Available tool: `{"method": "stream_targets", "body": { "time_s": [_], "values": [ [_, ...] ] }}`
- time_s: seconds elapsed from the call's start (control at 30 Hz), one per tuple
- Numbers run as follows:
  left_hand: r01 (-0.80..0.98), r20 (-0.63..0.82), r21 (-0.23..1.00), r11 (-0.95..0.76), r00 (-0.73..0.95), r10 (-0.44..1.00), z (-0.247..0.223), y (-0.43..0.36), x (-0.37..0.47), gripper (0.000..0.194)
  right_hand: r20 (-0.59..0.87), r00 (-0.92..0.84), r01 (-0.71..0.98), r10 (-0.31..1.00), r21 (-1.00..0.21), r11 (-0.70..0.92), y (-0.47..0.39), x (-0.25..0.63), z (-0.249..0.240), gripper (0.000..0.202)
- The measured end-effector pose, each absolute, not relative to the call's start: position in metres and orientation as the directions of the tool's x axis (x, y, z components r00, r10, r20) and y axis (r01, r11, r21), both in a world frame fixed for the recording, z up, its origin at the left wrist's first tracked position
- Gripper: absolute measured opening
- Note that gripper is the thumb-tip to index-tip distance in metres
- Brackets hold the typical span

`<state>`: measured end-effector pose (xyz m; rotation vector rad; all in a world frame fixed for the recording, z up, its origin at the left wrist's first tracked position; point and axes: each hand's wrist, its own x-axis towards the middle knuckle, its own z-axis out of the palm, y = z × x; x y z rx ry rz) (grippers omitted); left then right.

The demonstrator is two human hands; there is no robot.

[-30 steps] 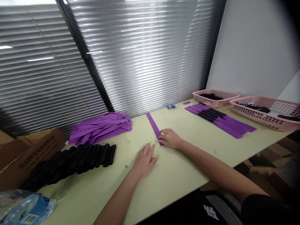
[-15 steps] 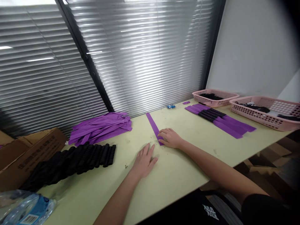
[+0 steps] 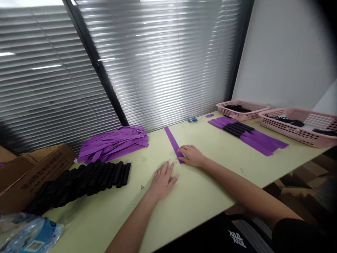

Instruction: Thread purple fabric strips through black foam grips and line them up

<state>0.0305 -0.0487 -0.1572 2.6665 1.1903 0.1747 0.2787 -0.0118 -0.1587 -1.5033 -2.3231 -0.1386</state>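
A single flat purple strip [image 3: 172, 141] lies lengthwise on the pale table in front of me. My right hand [image 3: 191, 155] rests beside its near end, with fingertips touching the strip and the fingers loosely stretched. Palm down on the bare tabletop, my left hand [image 3: 162, 181] has its fingers spread and holds nothing. To the left are a heap of purple strips [image 3: 113, 144] and a row of black ribbed grips [image 3: 105, 177]. On the right, several purple strips [image 3: 256, 142] lie side by side, each with a black ribbed grip [image 3: 233, 130] around its middle.
Two pink baskets with black items stand at the right, one farther back [image 3: 255, 115] and one nearer [image 3: 292, 135]. A cardboard box [image 3: 50, 168] and a clear plastic bottle [image 3: 39, 233] sit at the left. A small blue packet [image 3: 192, 119] lies by the window blinds [image 3: 163, 63].
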Motion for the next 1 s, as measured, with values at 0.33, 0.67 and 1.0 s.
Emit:
{"method": "stream_targets", "body": {
  "time_s": [0.33, 0.67, 1.0],
  "values": [
    [0.72, 0.017, 0.249, -0.648, 0.665, 0.746, -0.1555, -0.0496, 0.0309, 0.06, 0.359, -0.352, 0.898, 0.865, -0.131, 0.419, -0.0104, 0.2807, -0.1607, 0.029],
    [0.723, 0.018, 0.229, -0.652, 0.667, 0.745, -0.155, -0.0499, 0.0306, 0.06, 0.318, -0.351, 0.899, 0.88, -0.148, 0.412, -0.0106, 0.2808, -0.1616, 0.029],
    [0.723, 0.012, 0.234, -0.65, 0.666, 0.746, -0.1552, -0.0504, 0.0301, 0.06, 0.314, -0.353, 0.891, 0.881, -0.175, 0.419, -0.0095, 0.2812, -0.1626, 0.034]
  ]
}}
